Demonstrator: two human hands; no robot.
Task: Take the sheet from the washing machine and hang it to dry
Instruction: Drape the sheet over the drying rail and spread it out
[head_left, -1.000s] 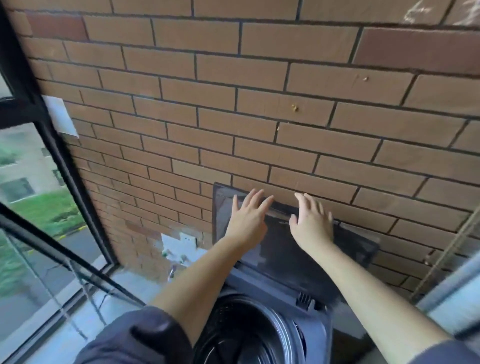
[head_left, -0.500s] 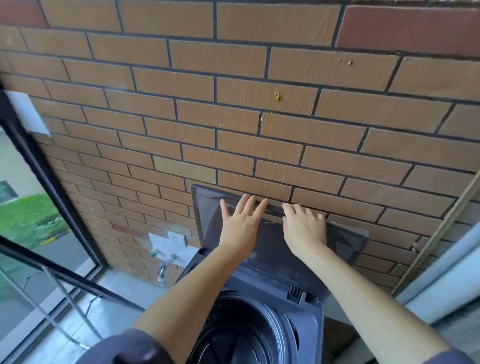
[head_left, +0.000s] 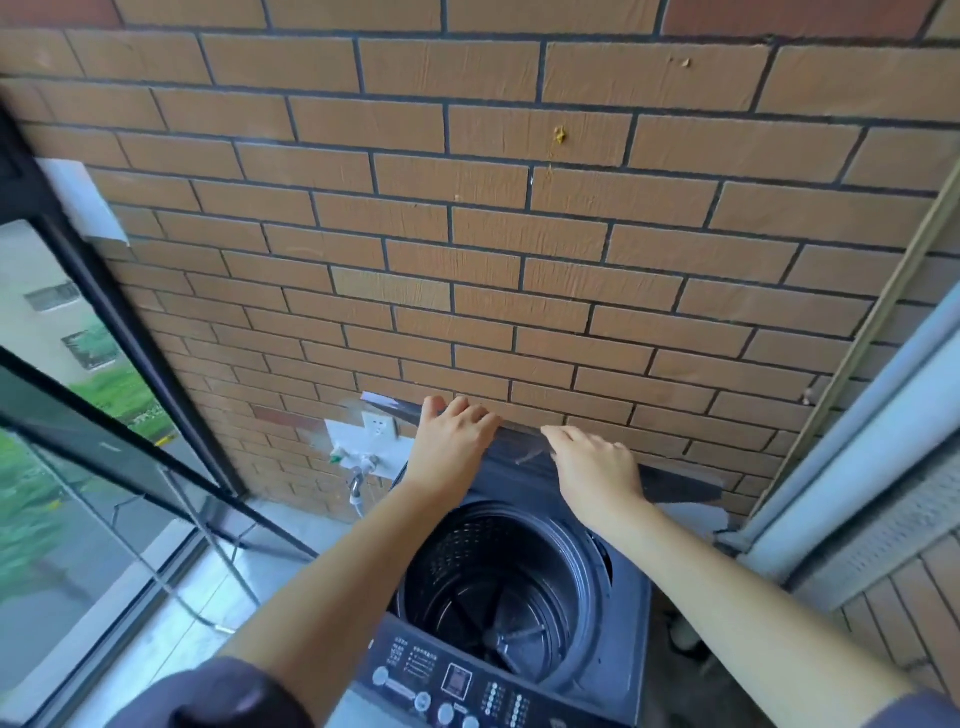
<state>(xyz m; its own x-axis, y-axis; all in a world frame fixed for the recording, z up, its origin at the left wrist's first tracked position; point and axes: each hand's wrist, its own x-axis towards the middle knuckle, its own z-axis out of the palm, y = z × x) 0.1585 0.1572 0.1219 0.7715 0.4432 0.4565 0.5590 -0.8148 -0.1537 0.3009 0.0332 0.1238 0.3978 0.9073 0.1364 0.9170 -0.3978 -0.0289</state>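
A dark top-loading washing machine (head_left: 631, 613) stands against the brick wall (head_left: 493, 234) with its lid (head_left: 675, 480) raised almost upright. My left hand (head_left: 451, 441) has its fingers curled over the lid's top edge. Just to its right, my right hand (head_left: 595, 465) holds the same edge. Below my forearms the open drum (head_left: 498, 587) shows its perforated wall and the pulsator at the bottom. No sheet is visible inside it or anywhere else in view.
The control panel (head_left: 452, 686) is at the machine's near edge. A wall socket (head_left: 378, 427) and a tap (head_left: 358, 470) sit left of the lid. Glass panes with dark frames (head_left: 130, 457) close the left side; a light frame (head_left: 857, 441) runs along the right.
The lid has swung further back toward the wall and my fingers have gone from flat on it to curled over its edge. My view has tilted down, showing the whole drum and panel.
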